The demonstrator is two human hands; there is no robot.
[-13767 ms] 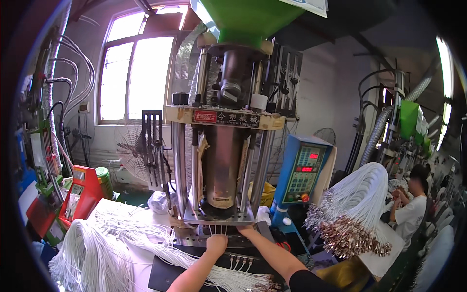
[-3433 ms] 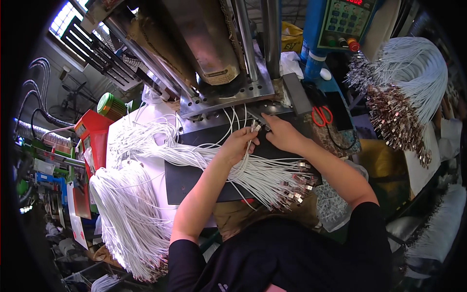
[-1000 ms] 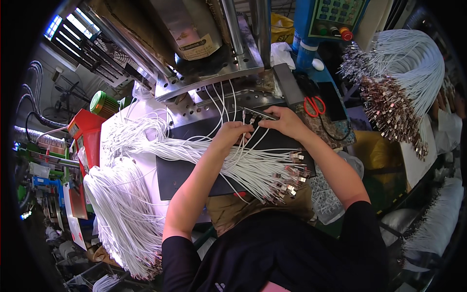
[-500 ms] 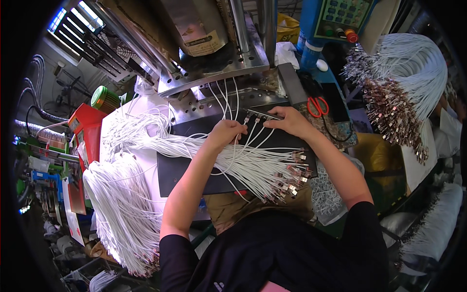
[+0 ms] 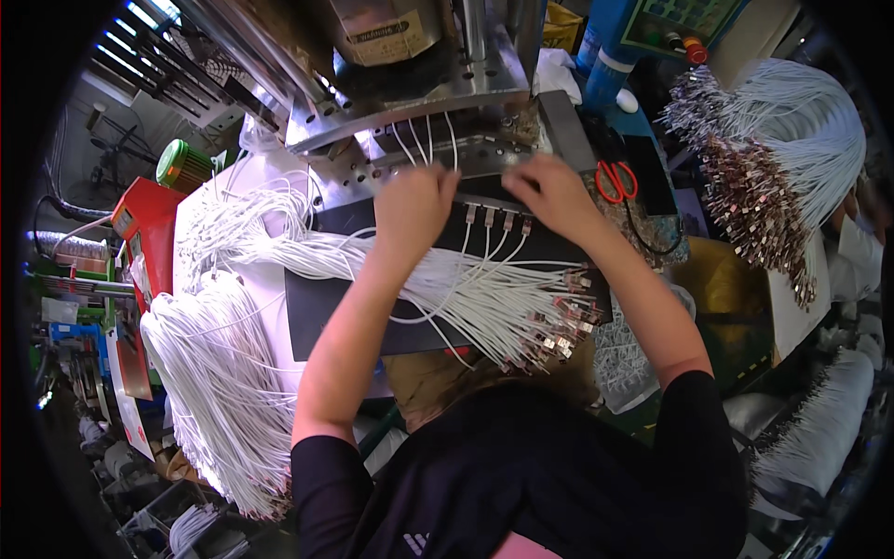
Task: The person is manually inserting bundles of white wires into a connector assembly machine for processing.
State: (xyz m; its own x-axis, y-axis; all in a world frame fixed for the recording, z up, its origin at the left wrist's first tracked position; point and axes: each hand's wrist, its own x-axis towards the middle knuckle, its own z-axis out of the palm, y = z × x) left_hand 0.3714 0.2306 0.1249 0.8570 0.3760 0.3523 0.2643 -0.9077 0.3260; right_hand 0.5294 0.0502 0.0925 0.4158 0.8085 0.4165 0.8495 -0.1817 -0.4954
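Observation:
My left hand [image 5: 413, 207] is at the front of the metal press [image 5: 410, 116], beside several white cables [image 5: 453, 140] that come out of it. Its fingers are smeared by motion, so their grip is unclear. My right hand [image 5: 551, 194] hovers over the right part of the press's front edge; its thumb stands apart from the bent fingers, and I see nothing between them. Just below, a row of cable plugs [image 5: 489, 218] sits along a narrow metal strip on the black mat [image 5: 326, 326]. A thick bundle of white cables [image 5: 447, 287] lies across that mat, metal plugs toward the right.
Red-handled scissors [image 5: 616, 182] lie to the right of the press. More white cable bundles hang at the left [image 5: 223, 373] and far right [image 5: 792, 140]. A clear bag of small white pieces [image 5: 626, 363] stands by my right arm. A control box [image 5: 670, 23] is above.
Both hands have come away from the row of plugs and moved up toward the press. The plugs now lie uncovered on the mat. The whole view has shifted slightly.

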